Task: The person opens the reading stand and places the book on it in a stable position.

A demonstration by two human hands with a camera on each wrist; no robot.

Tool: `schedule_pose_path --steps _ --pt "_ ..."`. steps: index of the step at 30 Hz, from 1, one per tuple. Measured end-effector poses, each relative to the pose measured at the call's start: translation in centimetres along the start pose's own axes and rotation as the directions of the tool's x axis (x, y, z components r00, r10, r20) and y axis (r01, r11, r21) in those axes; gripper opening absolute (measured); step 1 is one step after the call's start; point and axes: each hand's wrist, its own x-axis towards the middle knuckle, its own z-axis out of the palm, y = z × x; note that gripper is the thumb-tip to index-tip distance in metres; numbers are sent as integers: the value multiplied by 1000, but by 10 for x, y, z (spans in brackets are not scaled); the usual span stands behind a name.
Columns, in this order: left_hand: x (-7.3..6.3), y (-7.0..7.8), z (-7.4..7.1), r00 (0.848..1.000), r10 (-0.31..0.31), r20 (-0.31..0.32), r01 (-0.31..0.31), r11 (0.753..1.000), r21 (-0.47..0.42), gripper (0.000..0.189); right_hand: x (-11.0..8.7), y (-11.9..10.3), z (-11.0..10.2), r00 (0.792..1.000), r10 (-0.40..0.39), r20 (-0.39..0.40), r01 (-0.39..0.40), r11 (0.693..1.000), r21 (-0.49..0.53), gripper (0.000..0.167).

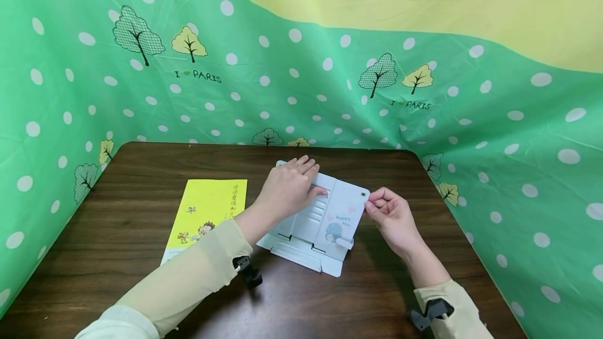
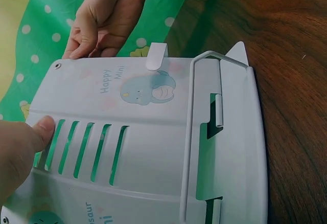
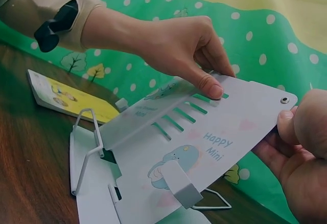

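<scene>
A white book stand (image 1: 346,205) printed with small dinosaurs and "Happy Mini" leans tilted on its base on the table. My left hand (image 1: 289,184) grips its top edge. In the right wrist view, the left thumb (image 3: 210,87) presses the front panel by the row of slots, and the other fingers go behind it. My right hand (image 1: 391,218) pinches the stand's upper right side, just below the riveted corner. Low on the panel sits a white page clip (image 2: 157,56), and a wire bar (image 2: 188,132) crosses the front near the base.
A yellow book (image 1: 207,205) lies left of the stand, partly behind my left forearm. The dark wooden table (image 1: 358,307) is bordered by a green and yellow patterned cloth (image 1: 264,88) at the back and sides.
</scene>
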Motion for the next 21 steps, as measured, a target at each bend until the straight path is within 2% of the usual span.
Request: schedule_pose_path --steps 3,8,14,21 --pt "-1 0 2 1000 1 -18 -1 1000 13 62 1 2 0 1000 4 26 -7 995 97 8" --pt "-3 0 3 998 14 -64 -13 1000 15 62 1 4 -2 996 0 88 -16 983 185 24" --pt "-4 0 3 996 35 -84 -34 999 21 61 0 5 -3 985 -31 168 5 989 151 29" --pt "-4 -2 3 995 49 -84 -49 999 1 61 -4 3 -1 983 -56 177 37 993 110 28"
